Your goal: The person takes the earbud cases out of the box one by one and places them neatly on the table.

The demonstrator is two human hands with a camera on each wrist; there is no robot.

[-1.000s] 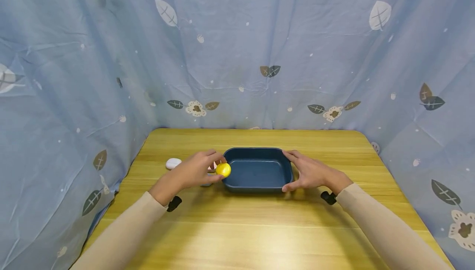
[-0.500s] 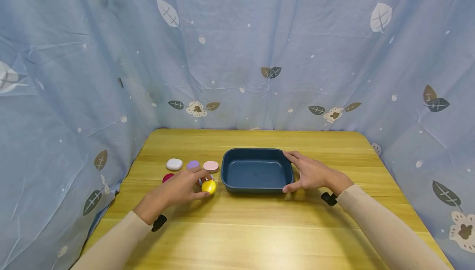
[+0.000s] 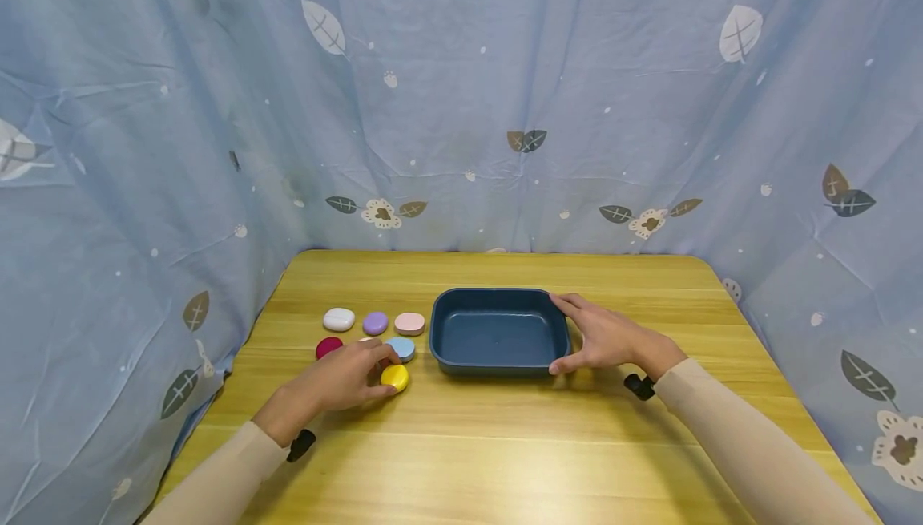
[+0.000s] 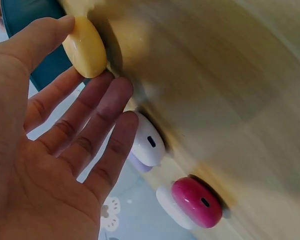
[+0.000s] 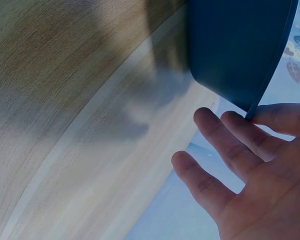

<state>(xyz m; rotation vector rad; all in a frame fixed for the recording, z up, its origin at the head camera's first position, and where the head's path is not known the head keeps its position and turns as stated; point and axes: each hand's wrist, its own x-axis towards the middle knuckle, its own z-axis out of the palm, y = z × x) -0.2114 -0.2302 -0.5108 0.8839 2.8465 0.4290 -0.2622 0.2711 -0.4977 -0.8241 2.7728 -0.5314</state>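
My left hand [image 3: 333, 385] pinches a yellow rounded case [image 3: 394, 379], like an earbud case, low at the table, left of the tub's front corner. The left wrist view shows the thumb against the yellow case [image 4: 85, 47] and the other fingers spread. Behind that hand sit a light blue case [image 3: 401, 349], a dark red one [image 3: 328, 347] and a mostly hidden pale one. The red case [image 4: 196, 202] has a small port slot. My right hand [image 3: 609, 337] rests at the right end of a dark blue tub [image 3: 497, 366], with fairly straight fingers touching its rim.
Farther back in a row stand a white case [image 3: 339, 319], a purple case [image 3: 375, 323] and a pink case [image 3: 409, 324], left of the tub. The wooden table [image 3: 548, 461] is bounded by a blue patterned curtain [image 3: 461, 108] behind and on both sides.
My left hand has carried the yellow case from beside the tub's left rim leftward and toward me, down to the table. The right hand and tub have barely moved.
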